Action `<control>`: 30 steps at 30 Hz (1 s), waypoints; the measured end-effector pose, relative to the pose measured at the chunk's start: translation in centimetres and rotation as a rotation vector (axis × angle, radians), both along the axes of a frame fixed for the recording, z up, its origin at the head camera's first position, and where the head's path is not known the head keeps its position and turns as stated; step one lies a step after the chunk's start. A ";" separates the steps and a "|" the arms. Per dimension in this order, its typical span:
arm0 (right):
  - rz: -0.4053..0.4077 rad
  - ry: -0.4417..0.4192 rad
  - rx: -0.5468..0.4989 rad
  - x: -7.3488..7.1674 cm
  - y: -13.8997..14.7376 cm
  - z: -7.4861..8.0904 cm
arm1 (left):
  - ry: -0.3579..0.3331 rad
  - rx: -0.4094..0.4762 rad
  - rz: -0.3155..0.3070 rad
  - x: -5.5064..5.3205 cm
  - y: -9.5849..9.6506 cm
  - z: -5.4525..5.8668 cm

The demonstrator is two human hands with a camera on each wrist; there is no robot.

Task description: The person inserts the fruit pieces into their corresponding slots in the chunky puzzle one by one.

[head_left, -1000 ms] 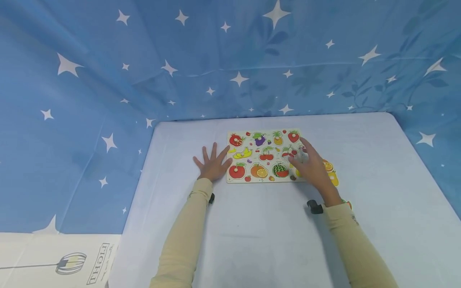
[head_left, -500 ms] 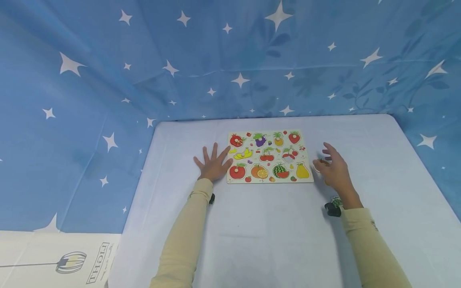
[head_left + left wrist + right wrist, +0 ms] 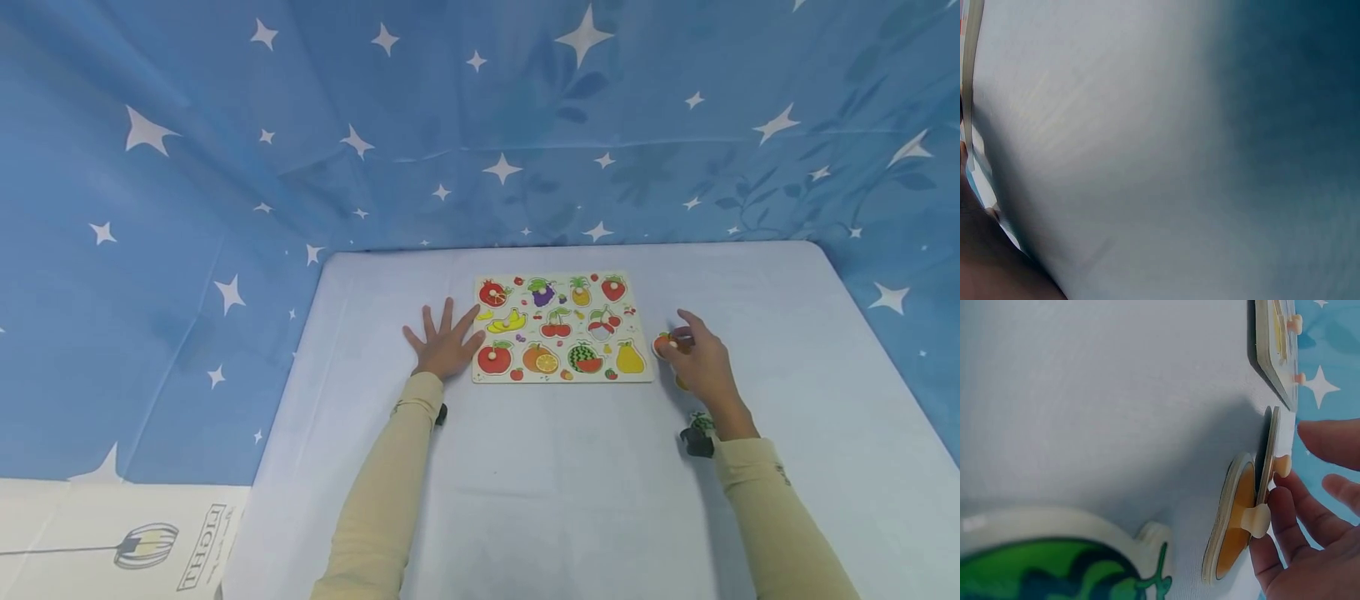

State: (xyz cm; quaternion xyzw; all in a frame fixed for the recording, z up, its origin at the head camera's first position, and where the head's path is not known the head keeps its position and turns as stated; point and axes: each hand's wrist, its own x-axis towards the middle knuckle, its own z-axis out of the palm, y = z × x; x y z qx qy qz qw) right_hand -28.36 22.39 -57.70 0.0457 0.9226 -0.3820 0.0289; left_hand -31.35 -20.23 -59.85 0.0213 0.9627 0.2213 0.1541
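Piece (image 3: 663, 342) at right hand (image 3: 701, 364) fingertips

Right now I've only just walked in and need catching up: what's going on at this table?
A person works at a wooden fruit peg puzzle board on a pale blue table. Their left hand lies flat, fingers spread, at the board's left edge. Their right hand reaches loose orange fruit pieces lying right of the board, fingers at their pegs. A green piece lies near that wrist.
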 end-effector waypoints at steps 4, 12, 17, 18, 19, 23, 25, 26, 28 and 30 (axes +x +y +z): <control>-0.003 0.020 0.014 -0.1 0.1 -0.3 | 0.003 0.011 0.001 0.0 0.0 0.0; 0.007 0.090 0.097 -0.2 -0.1 -0.4 | -0.001 0.001 -0.004 -0.2 0.1 -0.4; 0.016 0.108 0.139 -0.3 -0.2 -0.5 | 0.004 0.011 0.004 -0.1 0.3 0.1; 0.017 0.108 0.140 -0.3 -0.2 -0.5 | 0.006 0.011 0.005 -0.1 0.3 0.1; 0.017 0.111 0.144 -0.3 -0.3 -0.5 | 0.006 0.010 0.006 -0.1 0.3 0.1; 0.015 0.115 0.145 -0.3 -0.4 -0.5 | 0.006 0.008 0.003 -0.2 0.2 -0.1; 0.017 0.112 0.146 -0.3 -0.5 -0.4 | 0.004 0.011 0.003 -0.3 0.2 -0.3; 0.019 0.109 0.145 -0.3 -0.6 -0.4 | 0.006 0.011 0.004 -0.3 0.1 -0.3; 0.023 0.095 0.143 -0.4 -0.6 -0.3 | 0.003 0.006 0.004 -0.3 0.0 -0.4; 0.025 0.075 0.140 -0.4 -0.6 -0.4 | 0.005 0.014 0.008 -0.3 0.0 -0.4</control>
